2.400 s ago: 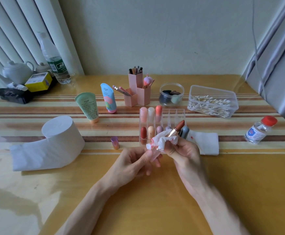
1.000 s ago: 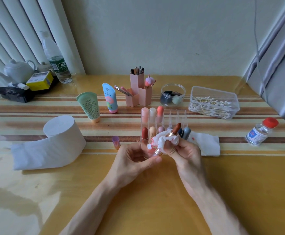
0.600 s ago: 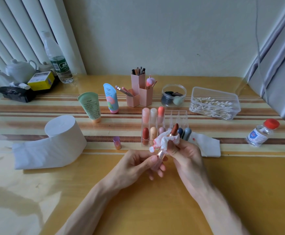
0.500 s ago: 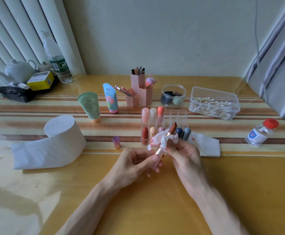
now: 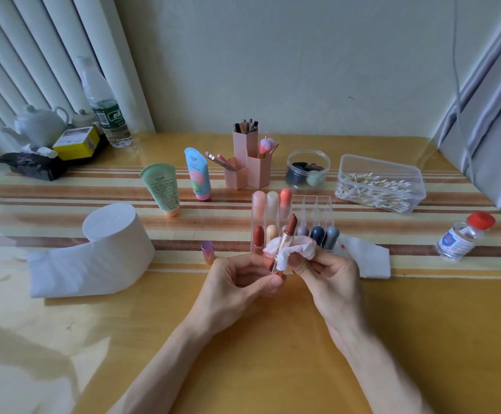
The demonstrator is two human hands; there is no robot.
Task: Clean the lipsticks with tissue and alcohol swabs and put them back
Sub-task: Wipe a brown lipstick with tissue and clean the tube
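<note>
One crumpled tissue (image 5: pixel 302 248) touches slim, cylindrical lipstick (image 5: pixel 287 238).

You see the scene through one wide-angle camera on your head, looking forward and down across the table (image 5: pixel 273 348) to the wall (image 5: pixel 273 70) behind it. It sits close above your left hand (image 5: pixel 237 285) and right hand (image 5: pixel 333 282), with both forearms leaving the bottom edge. Blinds (image 5: pixel 34 55) bend along the left side and a curtain (image 5: pixel 497 100) along the right.
</note>
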